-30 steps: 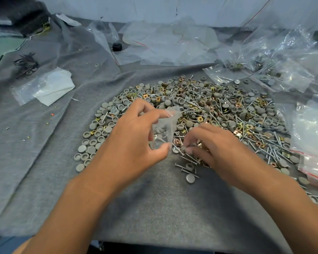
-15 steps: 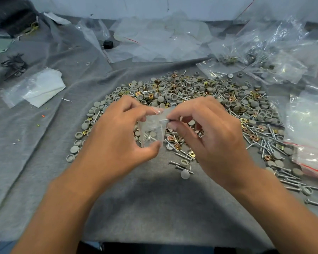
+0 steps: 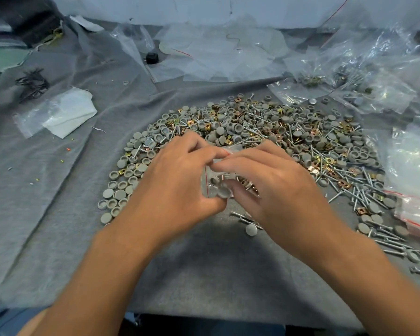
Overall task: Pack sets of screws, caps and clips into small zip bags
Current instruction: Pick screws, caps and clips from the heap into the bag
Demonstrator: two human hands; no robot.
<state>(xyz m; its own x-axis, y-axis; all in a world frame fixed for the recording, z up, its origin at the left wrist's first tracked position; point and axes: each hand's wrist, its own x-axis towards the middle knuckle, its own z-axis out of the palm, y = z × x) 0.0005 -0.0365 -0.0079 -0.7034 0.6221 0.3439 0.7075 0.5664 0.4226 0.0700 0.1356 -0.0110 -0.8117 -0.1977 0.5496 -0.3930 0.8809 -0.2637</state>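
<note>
My left hand [image 3: 180, 187] and right hand [image 3: 272, 187] both pinched the bag [image 3: 216, 187] above the pile [image 3: 277, 132]; an unsealed zip corner could have spilled caps and screws.

Bare grey cloth [image 3: 204, 267] lies open near the body — the parts heap [image 3: 264, 132] blocks beyond.

Head-worn view looks forward and down, close over the cloth-covered table [image 3: 58, 190].
</note>
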